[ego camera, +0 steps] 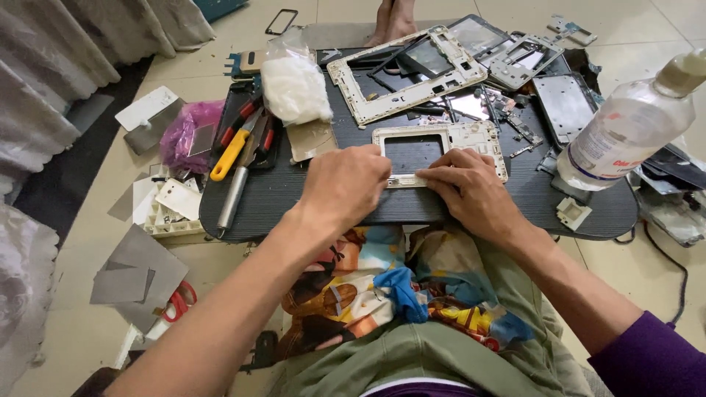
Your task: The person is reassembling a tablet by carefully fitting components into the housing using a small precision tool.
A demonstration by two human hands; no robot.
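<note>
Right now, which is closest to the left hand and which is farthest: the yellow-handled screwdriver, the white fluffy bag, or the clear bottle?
From the left hand, in the head view:
1. White fluffy bag, just up and to the left on the dark table.
2. Yellow-handled screwdriver, further left.
3. Clear bottle, far on the right side.

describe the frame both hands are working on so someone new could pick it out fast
Start at the dark oval tray table on the person's lap. At its near edge, left hand and right hand pinch the small cream frame. A larger, empty cream frame lies behind; this one holds a dark panel.
</note>
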